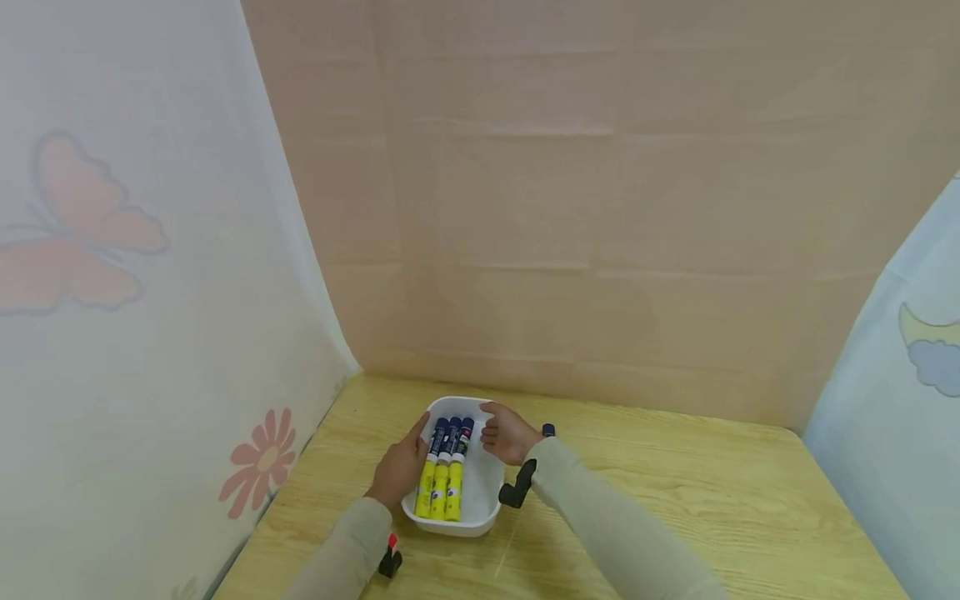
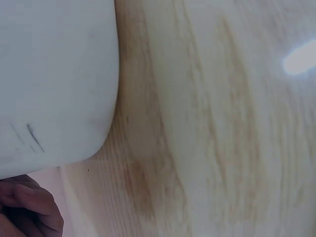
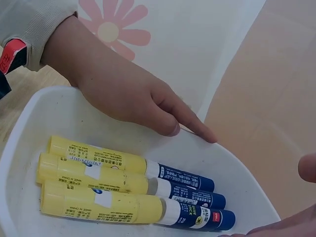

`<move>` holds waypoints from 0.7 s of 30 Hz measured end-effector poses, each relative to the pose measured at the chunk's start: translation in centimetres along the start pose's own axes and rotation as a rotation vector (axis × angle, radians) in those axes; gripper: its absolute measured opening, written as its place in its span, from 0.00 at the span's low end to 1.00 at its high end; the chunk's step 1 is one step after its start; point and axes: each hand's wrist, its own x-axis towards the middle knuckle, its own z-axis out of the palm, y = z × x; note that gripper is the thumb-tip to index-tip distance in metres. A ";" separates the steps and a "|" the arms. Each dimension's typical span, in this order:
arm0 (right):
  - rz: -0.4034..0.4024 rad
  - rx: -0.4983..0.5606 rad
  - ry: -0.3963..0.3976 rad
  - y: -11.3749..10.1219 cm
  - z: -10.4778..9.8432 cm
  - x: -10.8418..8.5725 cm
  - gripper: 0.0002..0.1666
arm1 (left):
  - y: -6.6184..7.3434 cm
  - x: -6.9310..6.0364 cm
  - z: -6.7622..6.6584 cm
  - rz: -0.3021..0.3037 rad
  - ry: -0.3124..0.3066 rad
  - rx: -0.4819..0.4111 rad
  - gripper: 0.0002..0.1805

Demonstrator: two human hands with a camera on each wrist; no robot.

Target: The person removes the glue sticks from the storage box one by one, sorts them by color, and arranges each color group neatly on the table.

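Three glue sticks (image 1: 439, 492) with yellow bodies and navy caps lie side by side in a white tray (image 1: 483, 487); the right wrist view shows these sticks (image 3: 116, 181) closer, caps toward the right. My left hand (image 1: 400, 468) holds the tray's left side, thumb over the rim (image 3: 54, 106) and fingers along the outside. Over the right rim is my right hand (image 1: 512, 435), fingers loosely bent, with nothing seen in it. Its thumb and fingers (image 3: 291, 228) only partly enter the right wrist view.
A navy cap (image 1: 549, 430) shows just behind my right wrist, outside the tray; what lies below it is hidden. The wooden table (image 1: 675, 483) extends to the right. A tan cloth (image 1: 525, 208) hangs behind, with printed cloths (image 1: 187, 208) at the sides.
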 end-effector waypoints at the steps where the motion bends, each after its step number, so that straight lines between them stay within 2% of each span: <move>1: -0.002 -0.007 -0.011 0.1 0.0 0.0 0.51 | 0.0 0.0 0.0 -0.001 0.003 -0.001 0.29; 8: 0.007 -0.017 -0.060 0.7 0.0 0.6 0.50 | 0.0 -0.1 0.1 0.001 0.007 -0.003 0.29; 16: 0.032 -0.004 -0.023 1.2 0.0 1.3 0.51 | 0.0 -0.1 0.3 0.008 0.019 -0.002 0.28; 21: 0.029 0.000 -0.012 1.4 0.1 1.5 0.52 | -0.1 0.1 0.2 -0.011 0.007 -0.013 0.29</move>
